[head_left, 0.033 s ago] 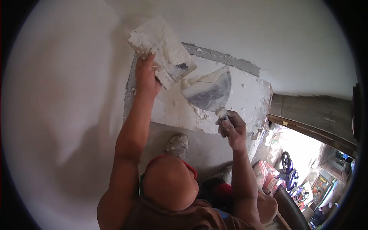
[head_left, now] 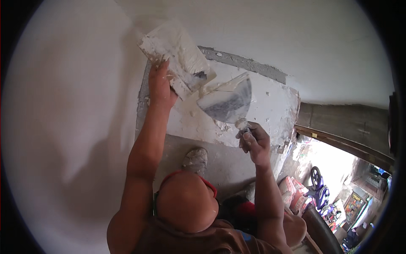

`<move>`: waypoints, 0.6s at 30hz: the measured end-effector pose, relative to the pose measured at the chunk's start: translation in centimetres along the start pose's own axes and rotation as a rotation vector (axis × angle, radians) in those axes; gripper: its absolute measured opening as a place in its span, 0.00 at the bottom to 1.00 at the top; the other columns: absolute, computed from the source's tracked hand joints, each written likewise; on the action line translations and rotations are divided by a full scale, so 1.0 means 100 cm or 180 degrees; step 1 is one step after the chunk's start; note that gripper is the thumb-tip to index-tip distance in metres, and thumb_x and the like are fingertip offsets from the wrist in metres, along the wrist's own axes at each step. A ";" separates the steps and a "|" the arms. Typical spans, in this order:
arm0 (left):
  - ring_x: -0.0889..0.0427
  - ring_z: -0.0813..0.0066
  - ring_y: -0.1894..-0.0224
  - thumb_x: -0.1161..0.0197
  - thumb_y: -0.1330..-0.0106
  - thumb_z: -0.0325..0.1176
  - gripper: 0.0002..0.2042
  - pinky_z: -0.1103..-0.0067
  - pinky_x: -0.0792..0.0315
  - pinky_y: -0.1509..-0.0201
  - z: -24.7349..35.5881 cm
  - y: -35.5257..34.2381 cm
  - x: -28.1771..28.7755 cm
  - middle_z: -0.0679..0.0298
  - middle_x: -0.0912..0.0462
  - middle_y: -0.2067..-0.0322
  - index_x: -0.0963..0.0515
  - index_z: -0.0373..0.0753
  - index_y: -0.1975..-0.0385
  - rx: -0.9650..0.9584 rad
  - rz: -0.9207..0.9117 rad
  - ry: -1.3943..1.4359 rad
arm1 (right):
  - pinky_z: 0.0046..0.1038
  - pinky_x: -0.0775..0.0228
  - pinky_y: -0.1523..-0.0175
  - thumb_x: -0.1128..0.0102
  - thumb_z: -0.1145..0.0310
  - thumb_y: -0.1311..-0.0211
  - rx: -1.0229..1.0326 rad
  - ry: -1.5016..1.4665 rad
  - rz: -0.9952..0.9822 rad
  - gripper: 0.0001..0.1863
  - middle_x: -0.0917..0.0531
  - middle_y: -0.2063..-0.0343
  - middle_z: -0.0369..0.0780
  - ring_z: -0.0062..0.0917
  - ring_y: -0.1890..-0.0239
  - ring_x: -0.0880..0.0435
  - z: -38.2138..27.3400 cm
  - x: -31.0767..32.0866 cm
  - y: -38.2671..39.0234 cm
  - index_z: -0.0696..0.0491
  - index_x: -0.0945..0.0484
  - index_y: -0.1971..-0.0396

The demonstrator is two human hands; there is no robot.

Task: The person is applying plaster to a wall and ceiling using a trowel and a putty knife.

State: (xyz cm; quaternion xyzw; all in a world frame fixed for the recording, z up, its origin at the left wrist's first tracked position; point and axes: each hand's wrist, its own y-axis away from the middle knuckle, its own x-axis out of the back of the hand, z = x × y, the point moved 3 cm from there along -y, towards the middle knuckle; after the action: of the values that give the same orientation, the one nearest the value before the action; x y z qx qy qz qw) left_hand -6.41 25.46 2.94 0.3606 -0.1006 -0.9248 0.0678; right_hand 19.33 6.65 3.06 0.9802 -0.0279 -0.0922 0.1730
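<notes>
My left hand [head_left: 162, 86] grips a rectangular plastering trowel [head_left: 179, 55] by its near side, at the upper left. White, lumpy plaster coats its upper face, apart from a dark bare patch near the right corner. Whatever handle it has is hidden beneath. My right hand [head_left: 253, 139] is closed round the short handle of a wide, fan-shaped putty knife [head_left: 226, 101]. The knife's blade points up and away, its left end close to the trowel's near right corner; I cannot tell if they touch. A band of wet plaster lies along the blade's far edge.
Beneath the tools lies a white, plaster-spattered board [head_left: 270, 110] with a grey strip [head_left: 245, 63] along its far edge. Pale walls rise left and ahead. My plaster-covered shoe [head_left: 195, 161] is on the grey floor. Lower right, a bright doorway shows sacks [head_left: 292, 190] and a purple wheeled vehicle [head_left: 319, 192].
The putty knife and my right hand have shifted slightly left. The trowel in my left hand has moved barely, a touch to the left. Both grips are the same.
</notes>
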 end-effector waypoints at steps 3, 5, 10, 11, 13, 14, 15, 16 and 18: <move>0.28 0.59 0.38 0.49 0.27 0.38 0.24 0.60 0.30 0.36 -0.008 0.016 -0.005 0.56 0.31 0.39 0.39 0.37 0.34 -0.0120 0.0246 -0.0206 | 0.16 0.38 0.78 0.45 0.70 0.33 -0.0251 0.0049 0.0134 0.15 0.17 0.69 0.40 0.14 0.79 0.25 0.010 -0.005 0.006 0.61 0.26 0.49; 0.31 0.59 0.36 0.52 0.26 0.37 0.25 0.61 0.32 0.35 -0.012 0.024 -0.003 0.55 0.33 0.37 0.41 0.36 0.32 -0.0209 0.0409 -0.0196 | 0.16 0.39 0.79 0.45 0.70 0.32 -0.0399 0.0045 0.0219 0.15 0.17 0.70 0.40 0.14 0.79 0.26 0.019 -0.005 0.006 0.61 0.26 0.50; 0.26 0.65 0.41 0.52 0.26 0.34 0.22 0.69 0.32 0.37 -0.003 0.034 0.002 0.56 0.28 0.42 0.39 0.35 0.35 -0.0779 0.0283 -0.0399 | 0.16 0.42 0.82 0.47 0.68 0.30 -0.0547 -0.0263 -0.0063 0.09 0.18 0.72 0.39 0.15 0.82 0.26 0.026 -0.005 0.008 0.57 0.26 0.57; 0.26 0.67 0.42 0.52 0.26 0.34 0.22 0.71 0.32 0.38 0.000 0.035 0.002 0.56 0.27 0.43 0.38 0.35 0.35 -0.1053 0.0228 -0.0526 | 0.16 0.42 0.82 0.47 0.68 0.30 -0.0523 -0.0418 -0.0104 0.08 0.19 0.72 0.39 0.15 0.82 0.26 0.025 -0.005 0.008 0.56 0.27 0.58; 0.26 0.68 0.44 0.52 0.26 0.34 0.21 0.72 0.32 0.39 0.002 0.039 0.002 0.56 0.27 0.44 0.37 0.34 0.36 -0.1073 0.0372 -0.0526 | 0.16 0.42 0.82 0.47 0.68 0.30 -0.0435 -0.0408 -0.0062 0.07 0.19 0.73 0.39 0.15 0.83 0.27 0.019 -0.007 0.008 0.56 0.28 0.59; 0.26 0.70 0.45 0.52 0.26 0.34 0.20 0.73 0.32 0.40 0.003 0.043 0.001 0.57 0.26 0.46 0.36 0.33 0.37 -0.1089 0.0512 -0.0530 | 0.16 0.42 0.82 0.47 0.67 0.29 -0.0347 -0.0402 -0.0015 0.07 0.20 0.74 0.38 0.15 0.83 0.27 0.015 -0.008 0.008 0.55 0.29 0.60; 0.26 0.70 0.45 0.52 0.26 0.34 0.20 0.73 0.32 0.40 0.001 0.045 0.002 0.57 0.26 0.46 0.36 0.33 0.37 -0.1075 0.0506 -0.0521 | 0.16 0.42 0.82 0.47 0.67 0.29 -0.0348 -0.0394 0.0000 0.07 0.20 0.74 0.38 0.15 0.83 0.27 0.016 -0.009 0.006 0.55 0.29 0.60; 0.26 0.70 0.45 0.51 0.26 0.34 0.20 0.73 0.33 0.40 -0.001 0.046 0.003 0.57 0.26 0.46 0.35 0.33 0.38 -0.0998 0.0475 -0.0747 | 0.16 0.42 0.82 0.48 0.66 0.29 -0.0409 -0.0256 0.0068 0.08 0.20 0.74 0.38 0.15 0.84 0.28 0.020 -0.009 0.005 0.55 0.29 0.59; 0.26 0.70 0.46 0.51 0.26 0.34 0.20 0.74 0.33 0.39 -0.007 0.049 0.008 0.58 0.26 0.46 0.34 0.33 0.38 -0.0933 0.0441 -0.0987 | 0.16 0.42 0.82 0.47 0.64 0.29 -0.0494 -0.0165 0.0154 0.10 0.21 0.75 0.39 0.15 0.84 0.29 0.025 -0.012 0.004 0.55 0.30 0.58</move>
State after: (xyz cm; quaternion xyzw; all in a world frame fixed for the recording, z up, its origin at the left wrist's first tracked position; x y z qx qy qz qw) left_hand -6.29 20.48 3.03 0.1927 0.0011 -0.9670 0.1666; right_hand 17.65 5.57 1.06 0.9602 -0.0488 -0.1153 0.2499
